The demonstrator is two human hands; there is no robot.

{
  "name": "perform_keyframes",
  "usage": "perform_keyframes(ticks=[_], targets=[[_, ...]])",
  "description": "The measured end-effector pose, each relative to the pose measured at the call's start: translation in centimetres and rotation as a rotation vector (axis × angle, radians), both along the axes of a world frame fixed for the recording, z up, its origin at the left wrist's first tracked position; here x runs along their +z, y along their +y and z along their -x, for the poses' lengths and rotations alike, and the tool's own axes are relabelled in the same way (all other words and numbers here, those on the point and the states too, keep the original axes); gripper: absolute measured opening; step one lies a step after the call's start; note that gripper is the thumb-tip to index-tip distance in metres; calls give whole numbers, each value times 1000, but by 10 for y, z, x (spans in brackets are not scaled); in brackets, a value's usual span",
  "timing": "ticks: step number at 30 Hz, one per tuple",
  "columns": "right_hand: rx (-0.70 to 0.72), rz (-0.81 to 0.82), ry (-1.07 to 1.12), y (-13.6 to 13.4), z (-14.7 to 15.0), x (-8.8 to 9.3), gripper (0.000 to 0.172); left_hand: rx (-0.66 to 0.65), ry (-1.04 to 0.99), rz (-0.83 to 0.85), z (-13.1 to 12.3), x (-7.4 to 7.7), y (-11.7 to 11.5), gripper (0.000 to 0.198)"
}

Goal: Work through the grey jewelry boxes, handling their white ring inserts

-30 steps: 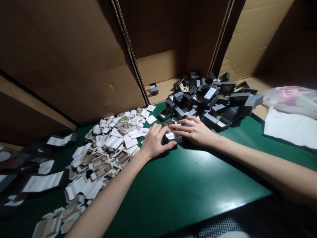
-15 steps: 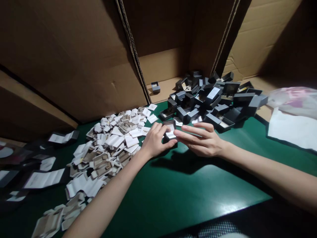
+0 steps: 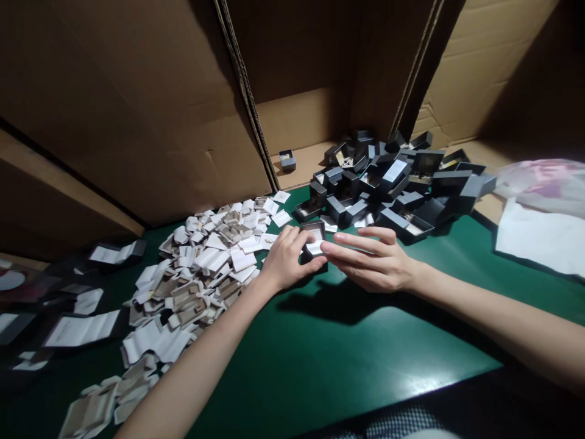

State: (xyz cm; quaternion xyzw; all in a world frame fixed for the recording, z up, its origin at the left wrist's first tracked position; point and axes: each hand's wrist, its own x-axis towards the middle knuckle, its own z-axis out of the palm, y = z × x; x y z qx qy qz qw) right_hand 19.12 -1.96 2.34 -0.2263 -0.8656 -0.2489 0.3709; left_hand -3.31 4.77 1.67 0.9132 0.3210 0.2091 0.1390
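Observation:
A small black gift box (image 3: 314, 230) stands with its lid raised, a white insert (image 3: 315, 248) showing inside it. My left hand (image 3: 289, 259) is closed around the box's left side, thumb at the front and fingers behind. On the other side, my right hand (image 3: 372, 259) has its fingers stretched out, one fingertip at the right edge of the white insert. Whether that fingertip presses on the insert or only touches it, I cannot tell. Left of my left hand spreads a pile of folded white card inserts (image 3: 219, 259).
Many black boxes (image 3: 397, 183) lie heaped beyond my right hand, several open. One box (image 3: 287, 160) sits apart by the cardboard wall (image 3: 183, 110). A plastic bag (image 3: 543, 180) and white sheet (image 3: 534, 238) lie at right on the green tabletop (image 3: 292, 366). More dark boxes (image 3: 85, 329) are at left.

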Motion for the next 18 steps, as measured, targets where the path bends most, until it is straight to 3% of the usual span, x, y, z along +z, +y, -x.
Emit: perform_keyframes(ticks=[3,7,12,14,17,18], targets=[[-11,-72,-39,1,0,4,23,-3,-1,5,0,0,0,49],[156,-49,-59,2,4,9,6,6,21,-6,0,1,-1,46],[285,86,-67,1,15,2,28,77,58,-33,-2,3,-3,46],[286,123,-75,0,17,-3,25,110,62,-45,-2,2,-3,46],[291,133,-110,-1,18,-7,7,127,77,-68,-2,0,-2,46],[290,128,-124,-1,18,-8,11,124,87,-83,-2,-1,-2,46]])
